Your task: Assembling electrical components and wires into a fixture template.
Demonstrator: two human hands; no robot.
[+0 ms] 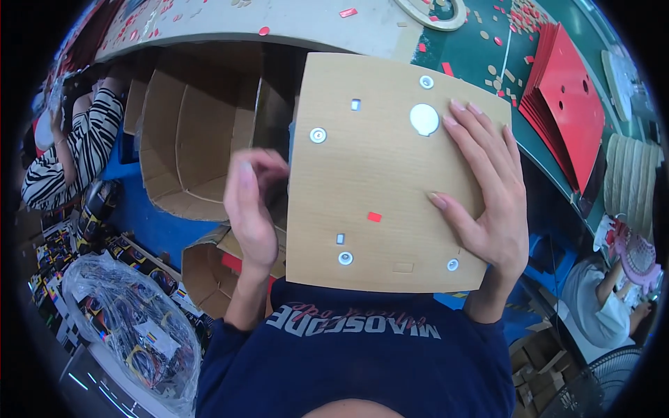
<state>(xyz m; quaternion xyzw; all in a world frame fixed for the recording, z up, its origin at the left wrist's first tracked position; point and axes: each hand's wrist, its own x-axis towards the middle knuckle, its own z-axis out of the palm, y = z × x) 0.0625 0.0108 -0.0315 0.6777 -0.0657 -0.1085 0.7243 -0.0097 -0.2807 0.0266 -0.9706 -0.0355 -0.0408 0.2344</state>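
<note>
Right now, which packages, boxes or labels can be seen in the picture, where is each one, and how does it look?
Cardboard sheet: centre, held by the right hand, tan, square, with punched holes.
Open cartons: left of the sheet, under the bench edge, brown and empty-looking.
Clear plastic bag: lower left, full of dark, colourful small packs, with a white label on it.
Stack of red sheets: upper right on the green bench, flat with holes.
</note>
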